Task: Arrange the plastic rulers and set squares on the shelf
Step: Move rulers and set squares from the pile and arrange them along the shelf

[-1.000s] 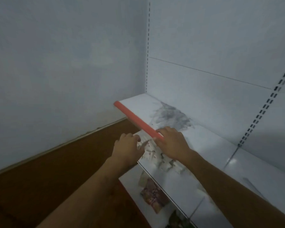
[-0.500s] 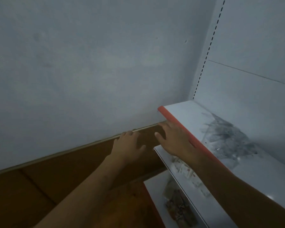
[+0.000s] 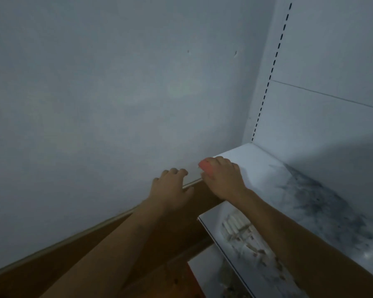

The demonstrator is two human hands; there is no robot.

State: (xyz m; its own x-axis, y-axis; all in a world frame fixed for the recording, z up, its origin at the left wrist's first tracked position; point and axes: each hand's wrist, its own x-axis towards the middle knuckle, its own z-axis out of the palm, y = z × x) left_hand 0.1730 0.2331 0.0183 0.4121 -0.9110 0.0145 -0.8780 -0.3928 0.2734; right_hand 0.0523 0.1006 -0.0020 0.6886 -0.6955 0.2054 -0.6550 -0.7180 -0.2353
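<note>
At the far left corner of the top shelf (image 3: pixel 252 160), where its red front edge (image 3: pixel 207 166) ended near the wall (image 3: pixel 116 93), the right hand (image 3: pixel 223 179) was laid over the edge with its fingers curled down across the red strip — whether anything was pinched beneath them could not be told from the head view. The left hand (image 3: pixel 170 188) was held just beside it, off the shelf and in front of the wall, with the fingers loosely bent and nothing held in them.

No ruler or set square could be picked out with certainty. A grey, smudged patch (image 3: pixel 319 203) was seen further right along the top shelf, towards its back edge, and this was possibly a spread of clear plastic pieces, though the blur left it unresolved. On the lower shelf (image 3: pixel 207 222), near its front left corner, a cluster of small pale items (image 3: pixel 237 229) was seen, partly covered by the right forearm.

Plastic rulers and set squares were judged to be light, thin and fairly stiff, yet slick on a glossy shelf and apt to snap if bent. They would best be taken by the long edges — thumb on one side and fingers on the other — or slid to the front edge of the shelf so that a fingertip could be worked under them.
</note>
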